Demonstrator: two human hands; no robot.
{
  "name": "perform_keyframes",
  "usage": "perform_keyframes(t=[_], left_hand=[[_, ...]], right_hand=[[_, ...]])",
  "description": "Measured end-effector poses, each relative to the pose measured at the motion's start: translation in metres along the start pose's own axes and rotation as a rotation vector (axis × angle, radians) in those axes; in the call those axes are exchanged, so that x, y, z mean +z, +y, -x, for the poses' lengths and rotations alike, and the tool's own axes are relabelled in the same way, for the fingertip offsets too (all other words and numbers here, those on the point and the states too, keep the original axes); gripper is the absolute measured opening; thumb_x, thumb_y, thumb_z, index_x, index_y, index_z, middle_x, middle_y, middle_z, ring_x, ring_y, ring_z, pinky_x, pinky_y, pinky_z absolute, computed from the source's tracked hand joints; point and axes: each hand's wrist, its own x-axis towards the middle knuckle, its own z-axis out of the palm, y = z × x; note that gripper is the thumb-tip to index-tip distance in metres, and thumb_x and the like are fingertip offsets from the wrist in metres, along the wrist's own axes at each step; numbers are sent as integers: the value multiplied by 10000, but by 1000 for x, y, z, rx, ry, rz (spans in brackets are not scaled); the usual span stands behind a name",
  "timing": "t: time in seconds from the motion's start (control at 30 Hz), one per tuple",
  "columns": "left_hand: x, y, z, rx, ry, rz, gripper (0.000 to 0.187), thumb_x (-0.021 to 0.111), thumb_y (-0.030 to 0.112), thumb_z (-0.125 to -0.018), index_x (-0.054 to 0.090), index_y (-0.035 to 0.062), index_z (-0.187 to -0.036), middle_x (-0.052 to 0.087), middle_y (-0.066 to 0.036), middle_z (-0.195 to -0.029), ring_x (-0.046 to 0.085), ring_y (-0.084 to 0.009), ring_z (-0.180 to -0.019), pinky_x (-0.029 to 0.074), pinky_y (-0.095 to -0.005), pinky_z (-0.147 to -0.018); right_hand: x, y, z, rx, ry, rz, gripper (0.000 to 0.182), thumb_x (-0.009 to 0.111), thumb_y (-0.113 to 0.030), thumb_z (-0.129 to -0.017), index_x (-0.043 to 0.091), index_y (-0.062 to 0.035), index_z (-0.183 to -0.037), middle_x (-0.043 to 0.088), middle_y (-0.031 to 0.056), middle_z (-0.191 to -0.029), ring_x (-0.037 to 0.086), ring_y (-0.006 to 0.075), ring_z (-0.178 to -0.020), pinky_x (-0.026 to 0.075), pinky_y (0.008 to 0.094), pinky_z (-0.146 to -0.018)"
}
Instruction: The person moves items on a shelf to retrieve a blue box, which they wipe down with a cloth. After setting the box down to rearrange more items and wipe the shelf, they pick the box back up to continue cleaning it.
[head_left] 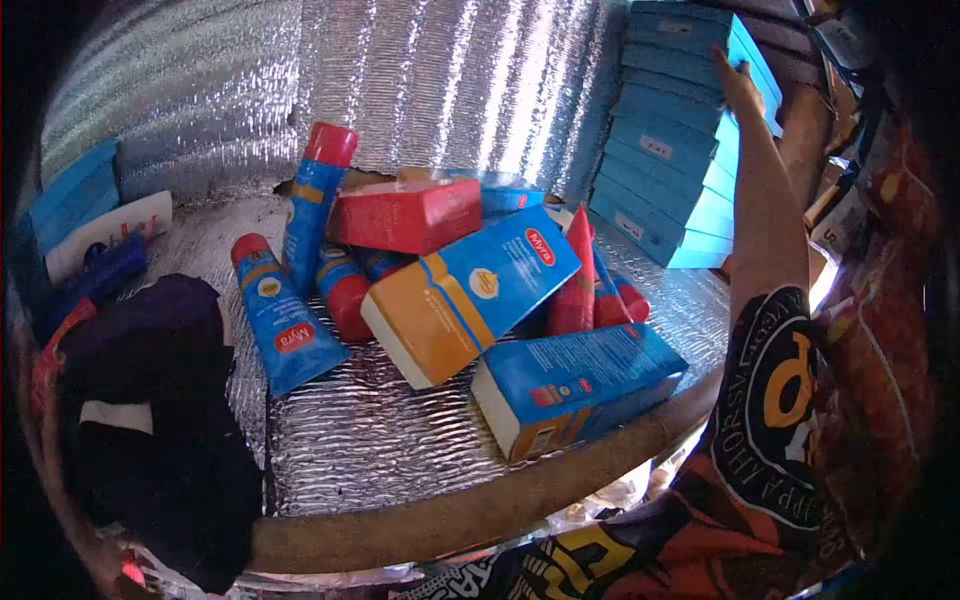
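Note:
My left hand (741, 88) is at the upper right, with its fingers against the edge of a tall stack of blue boxes (655, 110). The forearm rises to it from a printed black and orange sleeve. Beyond it, a darker shape like my right forearm (804, 135) is partly hidden, and its fingers cannot be made out. Left of the stack lie a blue and orange Myra box (470, 290), another blue box (575, 385), a red box (410, 212) and a blue tube with a red cap (285, 315).
A silvery foil sheet (370, 430) lines the shelf, with a rounded front edge (480, 505). Corrugated foil (430, 90) covers the back. Dark cloth (150, 400) is at the left, near a white packet (110, 230). Reddish net-like bags (880, 330) hang at the right.

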Motion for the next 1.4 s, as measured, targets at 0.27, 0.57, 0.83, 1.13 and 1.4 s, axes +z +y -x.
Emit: perform_keyframes(t=[0.27, 0.57, 0.83, 1.13, 1.4], left_hand=[[3, -14, 10, -12, 39, 65, 986, 315, 811, -576, 321, 126, -1285, 262, -144, -1337, 197, -337, -1248, 166, -520, -989], [-36, 20, -37, 84, 14, 14, 995, 316, 815, -570, 341, 114, -1275, 276, -152, -1329, 207, -343, -1243, 167, -503, -990], [-45, 31, -43, 30, 147, 293, 916, 535, 729, -460, 485, 166, -1181, 367, -135, -1278, 235, -402, -1207, 169, -495, -983], [-41, 15, -20, 105, 404, 798, 624, 629, 540, -575, 496, 309, -1139, 348, -84, -1270, 180, -408, -1205, 174, -584, -893], [-11, -166, 36, -146, 780, 532, 547, 690, 314, -632, 516, 102, -1105, 482, -107, -1074, 416, -258, -1028, 307, -339, -875]], right_hand=[[20, 21, -40, -19, -29, -59, 968, 351, -788, -597, 223, -161, -1324, 359, 208, -1264, 345, 349, -1174, 284, 414, -945], [-15, -61, 10, 26, 332, 146, 767, 498, -702, -589, 306, -385, -1261, 232, 90, -1350, 193, 388, -1206, 130, 624, -908], [13, -139, 13, -239, 235, 158, 800, 475, -679, -639, 291, -251, -1290, 191, 145, -1352, 136, 447, -1207, 92, 637, -901], [-94, -303, 193, -825, -91, -231, 756, 560, -600, -645, 377, -170, -1239, 368, 154, -1247, 335, 350, -1143, 255, 473, -924], [-236, -397, 413, -733, -520, -287, 559, 565, -422, -749, 426, -106, -1189, 450, 105, -1094, 436, 229, -962, 359, 344, -837]])
